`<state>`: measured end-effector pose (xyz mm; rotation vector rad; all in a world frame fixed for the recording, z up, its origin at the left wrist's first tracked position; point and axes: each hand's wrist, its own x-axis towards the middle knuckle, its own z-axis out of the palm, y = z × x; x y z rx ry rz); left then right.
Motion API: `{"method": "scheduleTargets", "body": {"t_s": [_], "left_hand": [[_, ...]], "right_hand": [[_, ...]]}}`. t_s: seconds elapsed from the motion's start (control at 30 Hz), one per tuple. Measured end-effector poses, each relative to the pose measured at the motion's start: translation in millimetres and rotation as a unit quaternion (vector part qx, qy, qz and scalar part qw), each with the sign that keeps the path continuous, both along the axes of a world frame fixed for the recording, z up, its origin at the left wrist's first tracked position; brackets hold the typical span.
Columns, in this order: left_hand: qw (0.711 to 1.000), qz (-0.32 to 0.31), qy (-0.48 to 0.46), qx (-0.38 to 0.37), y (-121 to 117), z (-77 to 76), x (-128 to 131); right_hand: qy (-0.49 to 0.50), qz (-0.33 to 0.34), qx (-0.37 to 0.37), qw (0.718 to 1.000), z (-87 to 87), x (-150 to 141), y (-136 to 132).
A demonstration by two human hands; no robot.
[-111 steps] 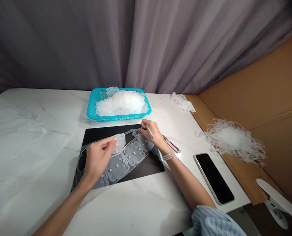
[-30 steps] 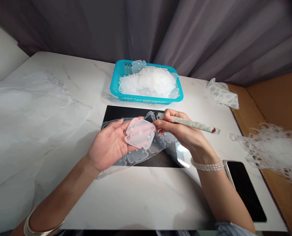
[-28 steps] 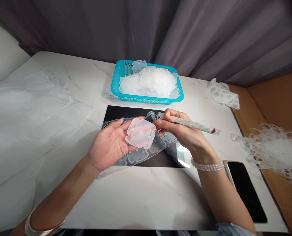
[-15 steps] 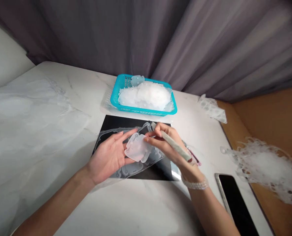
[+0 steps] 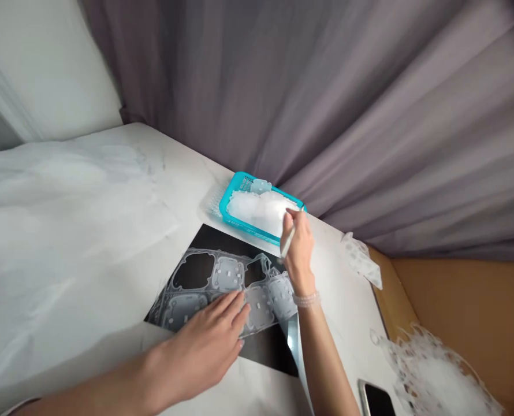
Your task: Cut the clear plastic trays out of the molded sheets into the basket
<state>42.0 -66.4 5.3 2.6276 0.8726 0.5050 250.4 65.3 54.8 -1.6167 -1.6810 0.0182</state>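
Left hand (image 5: pixel 198 346) lies open, fingers slightly spread and pressed flat on a clear sheet (image 5: pixel 226 289), a thin, glossy, translucent web of rounded square pads dotted with small nubs, with some openings cut out. Right hand (image 5: pixel 299 249) grips a slim pale tool (image 5: pixel 287 242) between thumb and fingers, upright over the near rim of a teal basket (image 5: pixel 245 225). Its tip sits close to a soft white heap of pieces (image 5: pixel 257 209), though the view is too poor to say whether they touch. Beaded bracelet (image 5: pixel 305 299) circles the right wrist. Black mat (image 5: pixel 263 355) lies under the sheet, its corners sharp on white marble table (image 5: pixel 122 167). Lacy scrap (image 5: pixel 430 375) and phone (image 5: pixel 372 401) sit well right, with bare marble between.
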Motion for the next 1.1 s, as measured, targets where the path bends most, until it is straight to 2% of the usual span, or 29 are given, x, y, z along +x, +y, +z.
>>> {"method": "scheduleTargets", "body": {"t_s": [0.07, 0.13, 0.23, 0.37, 0.43, 0.53, 0.7, 0.77, 0.83, 0.97, 1.1], "left_hand": [[0.995, 0.010, 0.045, 0.089, -2.7, -3.5, -10.2], [0.989, 0.021, 0.081, 0.126, -0.5, -8.9, -23.3], [0.986, 0.037, 0.108, 0.118, 6.7, -19.8, -39.0], [0.991, 0.083, 0.087, 0.064, 10.7, -31.6, -42.6], [0.991, 0.105, 0.068, 0.038, 10.2, -34.9, -40.7], [0.991, 0.127, 0.031, 0.009, 11.0, -38.8, -39.3], [0.988, 0.148, -0.044, -0.021, 15.6, -42.6, -40.6], [0.988, 0.139, -0.067, -0.021, 11.3, -42.8, -38.5], [0.992, 0.104, -0.072, -0.014, 1.3, -43.4, -33.5], [0.998, 0.053, -0.028, 0.015, -20.8, -46.6, -20.1], [0.998, 0.035, -0.018, 0.039, -16.5, -47.4, -16.5]], "right_hand": [[0.096, -0.014, -0.037, 0.995, 0.7, -10.3, -26.9], [0.183, -0.013, -0.077, 0.980, 1.9, -20.6, -55.8], [0.248, -0.005, -0.152, 0.957, -3.8, -36.7, -89.3], [0.262, 0.023, -0.255, 0.931, -24.5, -51.4, -112.7], [0.242, 0.007, -0.271, 0.932, -32.9, -50.8, -118.3], [0.190, -0.043, -0.228, 0.954, -40.7, -37.6, -121.2], [0.010, -0.035, -0.175, 0.984, -62.3, 10.5, -117.2], [-0.034, -0.032, -0.166, 0.985, -73.3, 31.0, -117.4], [-0.057, -0.028, -0.159, 0.985, -80.4, 46.5, -121.1], [-0.107, -0.012, -0.173, 0.979, -79.3, 58.8, -140.3], [-0.122, -0.019, -0.196, 0.973, -71.0, 58.9, -171.8]]}}
